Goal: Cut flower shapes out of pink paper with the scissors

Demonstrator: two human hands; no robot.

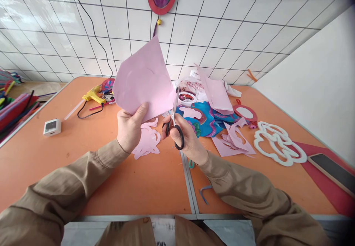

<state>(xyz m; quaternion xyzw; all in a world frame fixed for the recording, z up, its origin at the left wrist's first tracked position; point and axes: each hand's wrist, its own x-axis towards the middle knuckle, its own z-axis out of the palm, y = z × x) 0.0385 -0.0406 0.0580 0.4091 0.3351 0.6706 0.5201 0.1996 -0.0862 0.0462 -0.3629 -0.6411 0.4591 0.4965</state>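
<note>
My left hand (131,127) is closed on the bottom edge of a pink paper sheet (142,79) and holds it upright above the orange table (83,164). My right hand (185,137) grips black-handled scissors (173,124), whose blades point up and meet the sheet's right edge. Pink cut-out scraps (146,140) lie on the table just under my hands.
A yellow glue gun (93,95) and a small white device (52,127) lie at the left. Coloured paper, pink offcuts (234,138), a white cloud-shaped cut-out (279,144) and a phone (332,170) lie at the right. Coloured sheets are stacked at the far left.
</note>
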